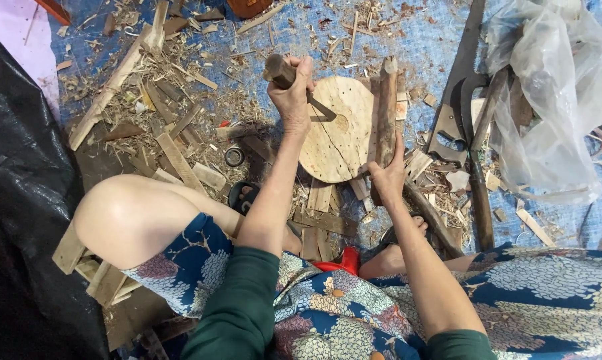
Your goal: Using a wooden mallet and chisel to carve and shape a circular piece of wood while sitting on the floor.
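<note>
My left hand (293, 93) is closed around the dark wooden handle of a hand tool (281, 72), whose thin metal shaft slants down onto a round wooden disc (337, 137). The disc is pale, stands tilted on the floor and has several small holes in its face. My right hand (389, 175) grips the lower part of a rough wooden stick (386, 110), which stands against the disc's right edge. Both hands are beside the disc, left one above its upper left, right one at its lower right.
Wood chips, shavings and offcuts (174, 133) litter a blue tarp (421, 40). A saw (457, 100) and a long-handled tool (481, 180) lie to the right, by a crumpled clear plastic bag (554, 87). Black plastic sheeting (21, 200) covers the left. My bare knee (124, 217) is at left.
</note>
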